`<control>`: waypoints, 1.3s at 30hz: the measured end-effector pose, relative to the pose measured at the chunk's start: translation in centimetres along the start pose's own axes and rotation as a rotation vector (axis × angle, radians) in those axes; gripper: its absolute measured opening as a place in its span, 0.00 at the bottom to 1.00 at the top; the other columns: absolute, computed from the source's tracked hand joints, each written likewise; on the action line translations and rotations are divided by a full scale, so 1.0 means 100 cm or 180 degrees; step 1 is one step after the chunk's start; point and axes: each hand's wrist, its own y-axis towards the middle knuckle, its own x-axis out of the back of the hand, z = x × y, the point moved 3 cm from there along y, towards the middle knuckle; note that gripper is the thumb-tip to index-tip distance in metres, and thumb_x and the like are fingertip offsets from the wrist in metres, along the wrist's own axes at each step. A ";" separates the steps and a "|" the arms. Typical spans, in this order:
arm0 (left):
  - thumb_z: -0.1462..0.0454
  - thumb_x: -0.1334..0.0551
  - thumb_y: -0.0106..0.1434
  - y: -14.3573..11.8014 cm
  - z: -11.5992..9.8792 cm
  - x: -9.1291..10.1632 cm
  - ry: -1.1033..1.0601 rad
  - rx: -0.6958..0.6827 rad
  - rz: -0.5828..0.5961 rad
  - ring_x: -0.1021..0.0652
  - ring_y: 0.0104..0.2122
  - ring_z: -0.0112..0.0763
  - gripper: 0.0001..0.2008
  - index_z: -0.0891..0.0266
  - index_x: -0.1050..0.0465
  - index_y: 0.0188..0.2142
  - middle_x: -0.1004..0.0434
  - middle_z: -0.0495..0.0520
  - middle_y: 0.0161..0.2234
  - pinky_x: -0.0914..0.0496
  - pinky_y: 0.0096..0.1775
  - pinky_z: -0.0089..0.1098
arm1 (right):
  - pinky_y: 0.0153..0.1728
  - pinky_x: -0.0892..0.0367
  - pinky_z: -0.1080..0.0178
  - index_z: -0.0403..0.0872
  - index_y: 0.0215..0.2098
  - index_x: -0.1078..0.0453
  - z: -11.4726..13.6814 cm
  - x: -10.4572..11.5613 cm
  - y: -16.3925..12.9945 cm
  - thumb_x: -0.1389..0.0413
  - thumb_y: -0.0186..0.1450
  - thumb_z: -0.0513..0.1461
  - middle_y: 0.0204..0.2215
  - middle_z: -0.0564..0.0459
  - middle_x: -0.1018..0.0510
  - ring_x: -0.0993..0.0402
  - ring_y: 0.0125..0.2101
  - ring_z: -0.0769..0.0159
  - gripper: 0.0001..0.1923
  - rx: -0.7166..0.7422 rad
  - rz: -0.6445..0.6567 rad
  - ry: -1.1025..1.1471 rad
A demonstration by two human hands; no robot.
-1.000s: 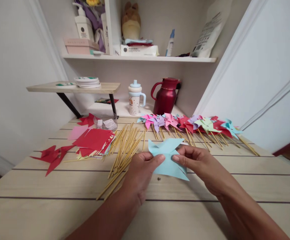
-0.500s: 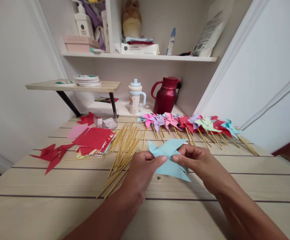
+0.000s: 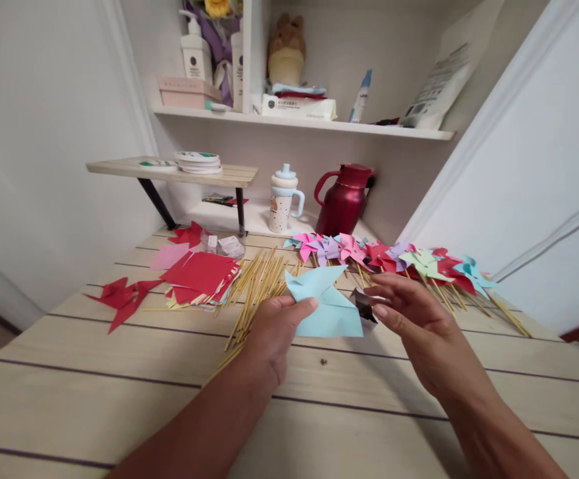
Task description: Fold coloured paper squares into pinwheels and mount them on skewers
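Observation:
A light blue paper pinwheel (image 3: 326, 309) is pinched at its left side between the thumb and fingers of my left hand (image 3: 279, 332). Some of its points are folded inward, while the lower right part lies flatter. My right hand (image 3: 416, 319) is off the paper, just to its right, with thumb and fingers apart. Close to those fingertips is a small dark, glossy object (image 3: 363, 306), partly hidden by the pinwheel; its kind is unclear, and I see no firm grip on it.
Thin wooden sticks (image 3: 256, 286) lie loosely left of centre, beside a stack of coloured paper squares (image 3: 202, 274). Folded red paper (image 3: 124, 297) rests farther left. Finished pinwheels (image 3: 423, 264) line the back right. Behind stand a cup (image 3: 282, 206) and a red jug (image 3: 344, 203).
My right hand has let go of the pinwheel and moved slightly right, its fingers opening. The lower right of the paper has spread flatter. A dark object now shows beside it. The view has shifted.

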 end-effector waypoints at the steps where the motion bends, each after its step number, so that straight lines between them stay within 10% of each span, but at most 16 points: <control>1: 0.60 0.26 0.47 0.000 -0.001 0.001 -0.0034 0.0000 -0.0001 0.20 0.28 0.37 0.17 0.66 0.18 0.36 0.16 0.60 0.33 0.28 0.36 0.35 | 0.51 0.33 0.56 0.62 0.47 0.25 0.002 0.000 0.000 0.36 0.62 0.42 0.54 0.53 0.30 0.35 0.56 0.57 0.14 0.0153 0.0081 -0.0053; 8: 0.62 0.27 0.50 -0.002 -0.002 0.000 -0.0055 -0.0078 0.0027 0.20 0.29 0.35 0.16 0.68 0.19 0.38 0.16 0.60 0.34 0.28 0.38 0.35 | 0.62 0.45 0.46 0.61 0.41 0.22 0.008 -0.011 -0.002 0.40 0.66 0.40 0.62 0.54 0.41 0.44 0.63 0.52 0.08 0.0555 0.0849 -0.0827; 39: 0.62 0.28 0.49 -0.014 -0.004 -0.012 0.0836 -0.0250 -0.0133 0.32 0.21 0.23 0.09 0.64 0.23 0.21 0.27 0.47 0.20 0.39 0.27 0.27 | 0.54 0.41 0.51 0.50 0.26 0.25 0.004 -0.018 -0.002 0.36 0.60 0.44 0.44 0.50 0.30 0.33 0.50 0.55 0.09 0.0137 0.0450 -0.0948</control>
